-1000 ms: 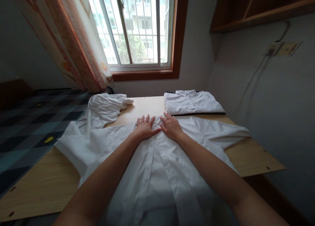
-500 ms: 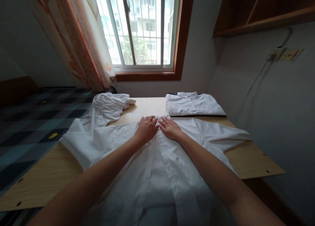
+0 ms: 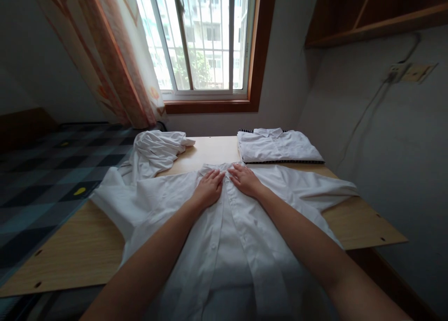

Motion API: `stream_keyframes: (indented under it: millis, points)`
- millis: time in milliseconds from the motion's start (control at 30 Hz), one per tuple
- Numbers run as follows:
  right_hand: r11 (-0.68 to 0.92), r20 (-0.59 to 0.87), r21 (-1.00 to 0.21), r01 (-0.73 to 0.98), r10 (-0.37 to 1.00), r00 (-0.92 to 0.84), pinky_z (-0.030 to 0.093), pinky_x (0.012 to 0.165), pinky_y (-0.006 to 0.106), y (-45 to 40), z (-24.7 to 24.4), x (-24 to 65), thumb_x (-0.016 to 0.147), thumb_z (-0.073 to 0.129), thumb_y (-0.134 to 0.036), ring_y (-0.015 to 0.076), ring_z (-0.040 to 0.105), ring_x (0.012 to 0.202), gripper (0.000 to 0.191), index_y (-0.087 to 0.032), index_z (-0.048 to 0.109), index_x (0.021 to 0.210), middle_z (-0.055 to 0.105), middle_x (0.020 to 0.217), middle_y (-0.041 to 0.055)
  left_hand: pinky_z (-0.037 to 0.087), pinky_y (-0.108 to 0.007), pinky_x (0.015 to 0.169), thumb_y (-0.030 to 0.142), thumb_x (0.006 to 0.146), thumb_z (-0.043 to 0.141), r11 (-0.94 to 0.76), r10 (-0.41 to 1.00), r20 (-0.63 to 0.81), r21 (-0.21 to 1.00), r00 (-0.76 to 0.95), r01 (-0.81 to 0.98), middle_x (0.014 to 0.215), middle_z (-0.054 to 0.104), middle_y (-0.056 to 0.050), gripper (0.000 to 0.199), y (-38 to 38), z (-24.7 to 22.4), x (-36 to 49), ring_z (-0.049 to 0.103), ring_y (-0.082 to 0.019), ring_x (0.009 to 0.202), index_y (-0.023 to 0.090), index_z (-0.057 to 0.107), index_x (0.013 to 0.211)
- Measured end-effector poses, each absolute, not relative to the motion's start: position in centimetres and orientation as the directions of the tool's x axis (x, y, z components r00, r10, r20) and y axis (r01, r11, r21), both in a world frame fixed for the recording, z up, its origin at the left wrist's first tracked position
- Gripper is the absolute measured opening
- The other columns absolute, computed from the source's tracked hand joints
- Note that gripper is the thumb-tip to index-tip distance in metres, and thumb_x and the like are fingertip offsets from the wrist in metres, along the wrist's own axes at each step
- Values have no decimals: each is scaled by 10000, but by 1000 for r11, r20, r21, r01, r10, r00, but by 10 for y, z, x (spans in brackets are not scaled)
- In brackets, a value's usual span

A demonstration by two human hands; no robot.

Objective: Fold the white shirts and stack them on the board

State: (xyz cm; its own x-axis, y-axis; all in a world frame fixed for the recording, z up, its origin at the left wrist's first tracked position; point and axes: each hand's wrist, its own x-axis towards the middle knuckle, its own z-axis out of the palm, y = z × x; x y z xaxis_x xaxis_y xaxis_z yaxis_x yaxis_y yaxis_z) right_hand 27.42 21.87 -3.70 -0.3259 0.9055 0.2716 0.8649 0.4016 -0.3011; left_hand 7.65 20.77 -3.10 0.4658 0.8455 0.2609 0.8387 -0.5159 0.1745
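A white shirt (image 3: 154, 195) is spread over the wooden board, its collar at the far side, its sleeves out to both sides and its buttoned front edges running toward me. My left hand (image 3: 209, 188) lies on the cloth just left of the front opening, below the collar, fingers extended. On the other side of the opening, my right hand (image 3: 245, 178) rests by the collar with its fingers spread on the fabric. The fingertips of the two hands are close together but apart. Neither hand has cloth gripped in it.
A folded white shirt (image 3: 280, 146) lies on a dark striped piece at the board's back right. Crumpled white cloth (image 3: 157, 150) sits at the back left. The wooden board (image 3: 77, 246) borders a checked bed (image 3: 42, 171). A window and curtain are behind, a wall socket at right.
My left hand has slid slightly toward me, showing more of the collar. My right hand has shifted a little to the right. The view has moved slightly.
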Motion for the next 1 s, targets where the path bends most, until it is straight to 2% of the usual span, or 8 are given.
stream_keyframes:
  millis: [200,367,500,600,700,800,900,1000]
  points:
    - [586,438,-225,778,775,-456,333,1148,430,220,-33,278,949,541,-176,245,497,1319,311,-205,689,1221,669,1277,89,276,-429,1226,276,949,434,-535,841,235,239,487,810,1494,519,-137,503,210,-28,74,408,-254,1432,110,520,1415]
    - [605,467,-109,788,731,-497,426,1048,430,214,-16,272,905,570,-136,257,566,1168,297,-212,726,1147,681,1202,99,405,-395,1136,265,914,511,-538,830,355,303,431,787,1330,629,-157,432,215,-11,63,543,-256,1282,106,612,1303]
    - [680,461,-158,716,692,-556,441,1066,421,214,-14,251,855,563,-54,249,581,1205,423,-200,698,1228,680,1279,88,490,-398,994,199,922,441,-362,876,388,136,287,922,1076,702,-169,330,216,18,46,636,-277,1067,104,719,1073]
    - [719,468,-291,631,682,-562,450,1085,364,217,-25,240,887,505,-45,204,612,1224,409,-187,710,1212,693,1287,76,497,-393,946,186,919,421,-296,934,211,-5,290,955,993,721,-181,335,212,25,34,663,-285,998,97,739,970]
    - [713,467,-372,594,697,-544,451,1097,349,220,-37,237,896,489,-55,194,625,1231,392,-182,729,1180,708,1261,74,453,-378,1032,246,948,412,-375,921,106,-10,374,927,1215,693,-176,398,205,12,23,626,-274,1162,97,683,1199]
    - [717,472,-381,584,694,-544,447,1108,371,220,-41,239,886,511,-72,212,614,1252,389,-188,732,1183,697,1277,73,315,-396,1175,395,998,347,-447,889,126,26,440,894,1518,493,-136,547,198,-6,6,428,-249,1418,134,496,1455]
    - [722,468,-377,581,689,-553,448,1109,384,219,-40,240,885,523,-86,226,604,1266,381,-176,728,1194,689,1288,85,198,-408,1230,478,1010,274,-465,885,60,39,463,884,1608,362,-68,602,197,-12,-14,292,-218,1500,201,407,1527]
    - [721,459,-371,586,691,-559,444,1112,379,219,-39,240,893,522,-94,216,598,1275,377,-189,725,1197,685,1296,73,181,-401,1232,543,1001,244,-447,894,-6,28,447,894,1636,290,-36,644,202,-6,-32,244,-219,1519,239,352,1557]
